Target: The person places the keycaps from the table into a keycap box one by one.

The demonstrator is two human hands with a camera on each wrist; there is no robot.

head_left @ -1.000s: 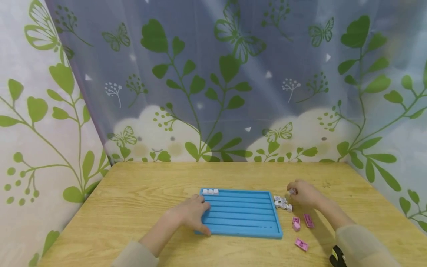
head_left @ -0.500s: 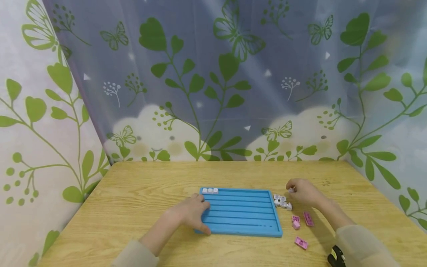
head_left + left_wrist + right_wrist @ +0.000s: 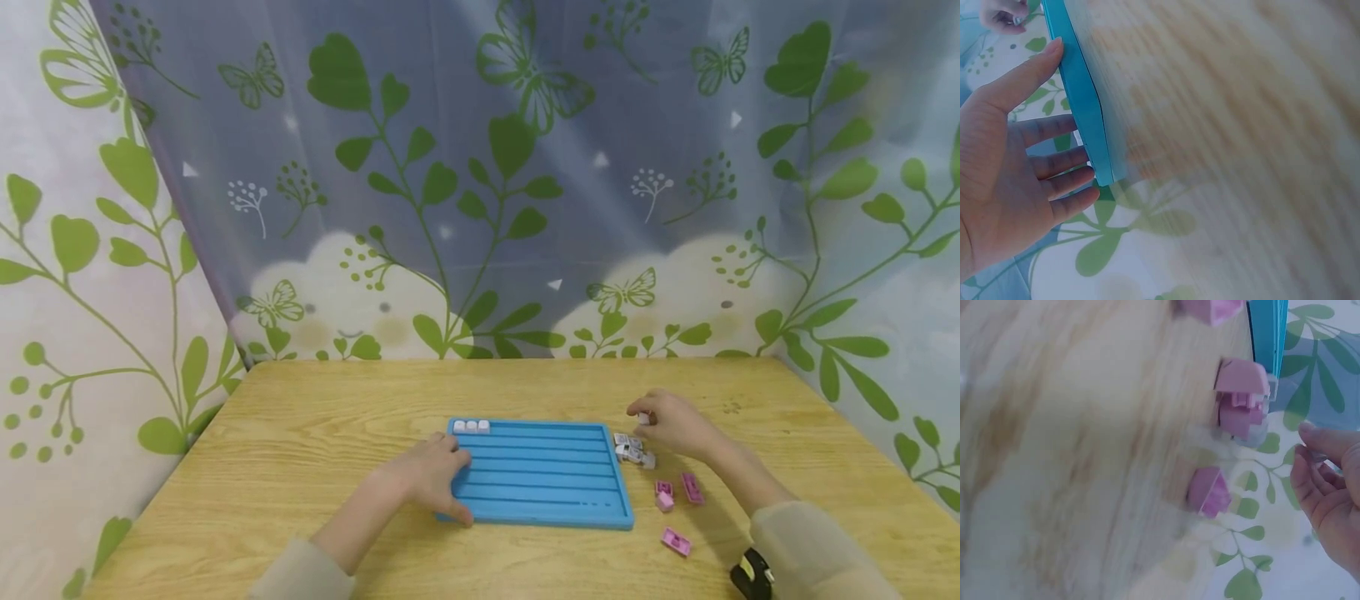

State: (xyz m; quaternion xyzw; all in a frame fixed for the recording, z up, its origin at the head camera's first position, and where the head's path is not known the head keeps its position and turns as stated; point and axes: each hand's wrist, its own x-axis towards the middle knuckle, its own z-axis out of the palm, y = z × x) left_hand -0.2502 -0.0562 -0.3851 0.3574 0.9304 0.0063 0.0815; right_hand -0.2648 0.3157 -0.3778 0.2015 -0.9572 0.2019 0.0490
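The right hand (image 3: 671, 423) pinched a small white keycap (image 3: 644, 418), seemingly mid-pickup; placing it would call for a careful, square release. The left hand (image 3: 433, 475) lay spread against the left edge of the blue tray (image 3: 540, 475), three white caps (image 3: 472, 427) in its far-left corner. Pink pieces (image 3: 676, 542) dotted the wooden tabletop (image 3: 337, 400); leafy cloth (image 3: 420, 183) hung behind.

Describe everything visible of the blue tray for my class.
The blue tray is rectangular, apparently plastic, with a raised rim, lengthwise ridges and small dashes toward its near right corner. It lies flat on the wooden table; three small white blocks sit side by side in its far left corner. The left grip touches its left end, thumb by the near corner. Loose white pieces lie beside its right edge; contact is unclear.
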